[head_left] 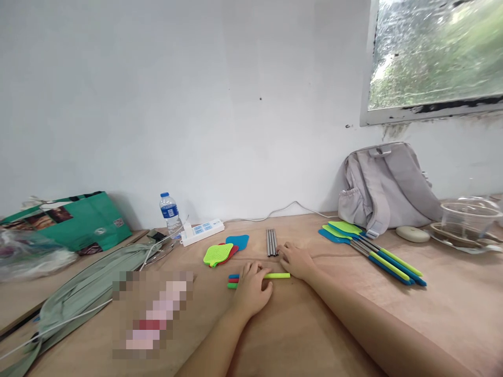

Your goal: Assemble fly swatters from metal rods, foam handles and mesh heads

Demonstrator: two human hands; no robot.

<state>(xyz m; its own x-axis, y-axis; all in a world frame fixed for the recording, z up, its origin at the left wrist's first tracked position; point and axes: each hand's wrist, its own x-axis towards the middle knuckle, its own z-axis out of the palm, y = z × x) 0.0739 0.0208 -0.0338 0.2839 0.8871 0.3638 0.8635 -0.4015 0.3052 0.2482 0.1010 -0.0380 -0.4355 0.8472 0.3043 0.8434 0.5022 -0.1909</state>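
Observation:
My left hand [252, 287] rests over a row of coloured plastic handles, fingers spread and thumb apart. From under it a yellow-green handle [281, 275] sticks out to the right. On its left side show the ends of a blue handle [233, 276], a red handle [233, 280] and a green handle [232, 286]. My right hand [295, 258] lies on the table, its slightly bent fingertips at the near right end of several metal rods [271, 242] laid side by side. Behind the left hand are fly-swatter heads: yellow-green [217, 254], red [234, 251] and blue [238, 241].
Several assembled fly swatters [379, 256] lie at right, before a grey backpack [387, 183]. A plastic bowl [469, 217] stands beyond them. To the left are a power strip [203, 232], a water bottle [170, 212], a green bag [92, 222] and a pale green cloth item [90, 285].

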